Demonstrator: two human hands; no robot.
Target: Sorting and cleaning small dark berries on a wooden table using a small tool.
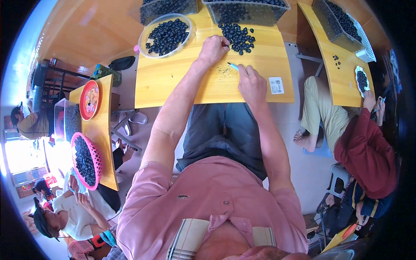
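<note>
My left hand [213,50] is at the near left edge of a loose pile of dark round blueberries [240,40]. Its thumb and forefinger are pinched on one dark berry, mostly covered by the fingers. Lower and to the right, my right hand [252,84] grips a slim turquoise tool [233,66] with a dark tip pointing up and left; whether it is a blade cannot be made out. Fine dark crumbs [226,72] are scattered on the wooden table [173,89] between the hands. A round clear tub [144,47] of blueberries stands beyond my left forearm.
Two clear bins, one at back left [196,8] and one behind the pile [273,18], hold more blueberries. A white label [276,85] lies at the table's right. Side tables carry a pink basket [99,167], a red plate [97,111] and another bin [323,17]. People sit on both sides.
</note>
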